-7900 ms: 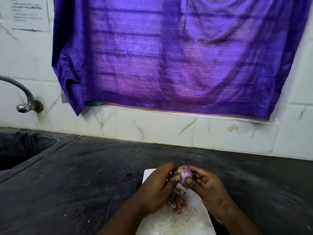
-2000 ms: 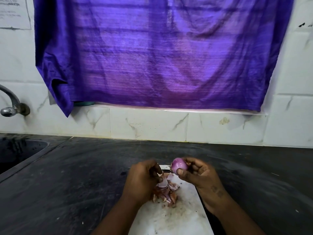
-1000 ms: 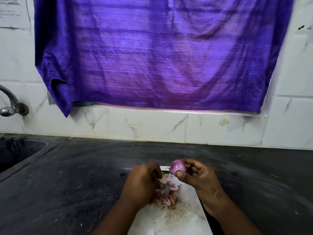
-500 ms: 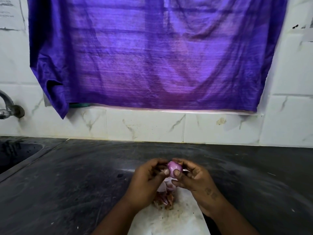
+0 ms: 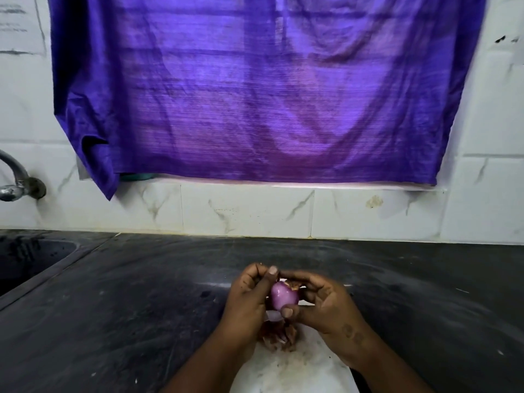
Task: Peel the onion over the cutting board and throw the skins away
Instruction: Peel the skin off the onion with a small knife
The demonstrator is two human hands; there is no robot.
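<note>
- Both hands have closed around the onion [image 5: 284, 298] since a second ago, when only the right held it.
- Right hand [image 5: 326, 306] grips it; left hand [image 5: 251, 297] pinches alongside.
- Skins [image 5: 279, 337] lie below on the cutting board [image 5: 295, 373].
- Dark bench [image 5: 127, 307] surrounds the board.

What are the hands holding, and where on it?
The onion, above the cutting board: right hand pinches its top and bottom; left hand touches its left side.
</note>
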